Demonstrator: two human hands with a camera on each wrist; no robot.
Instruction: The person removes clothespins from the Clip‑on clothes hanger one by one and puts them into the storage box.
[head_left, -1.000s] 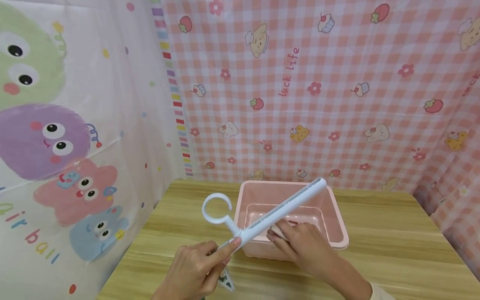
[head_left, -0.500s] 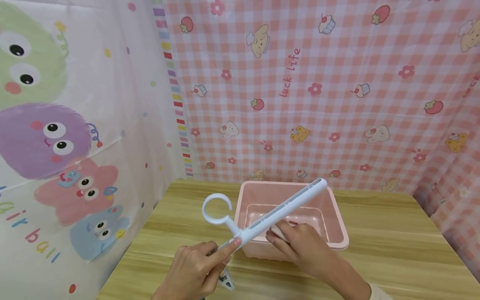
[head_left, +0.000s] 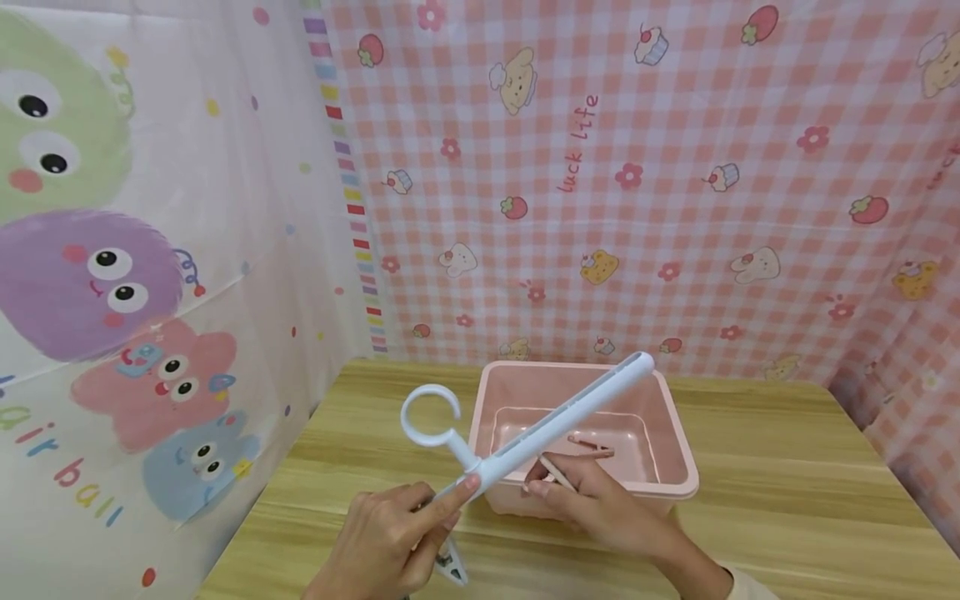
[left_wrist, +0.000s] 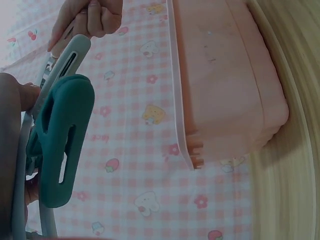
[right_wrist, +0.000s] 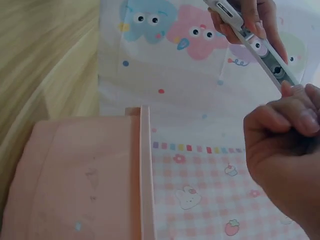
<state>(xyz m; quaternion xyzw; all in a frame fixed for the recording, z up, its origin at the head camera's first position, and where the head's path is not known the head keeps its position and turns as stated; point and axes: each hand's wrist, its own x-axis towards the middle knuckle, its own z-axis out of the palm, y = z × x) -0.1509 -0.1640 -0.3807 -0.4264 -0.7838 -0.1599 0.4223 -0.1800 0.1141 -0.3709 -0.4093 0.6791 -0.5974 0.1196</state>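
My left hand (head_left: 390,533) grips a light blue folding clothes hanger (head_left: 562,417), thumb along its bar. The hanger's ring hook (head_left: 431,415) points up and left. A pale clothes clip (head_left: 452,568) hangs below that hand; in the left wrist view a green clip (left_wrist: 65,140) and a whitish clip (left_wrist: 70,60) are on the hanger. My right hand (head_left: 600,500) pinches a beige clothes clip (head_left: 557,472) just under the bar, above the near rim of the pink bin (head_left: 678,433). A brownish-pink clip (head_left: 600,451) lies inside the bin.
The bin stands on a wood-grain table (head_left: 780,475) close to the back. A pink checked cloth (head_left: 660,233) hangs behind, and a white cartoon cloth (head_left: 247,208) hangs at the left.
My right hand has shifted slightly left and turned, so the beige clip in it shows more. The brownish-pink clip in the bin has come into clearer view. My left hand has hardly moved.
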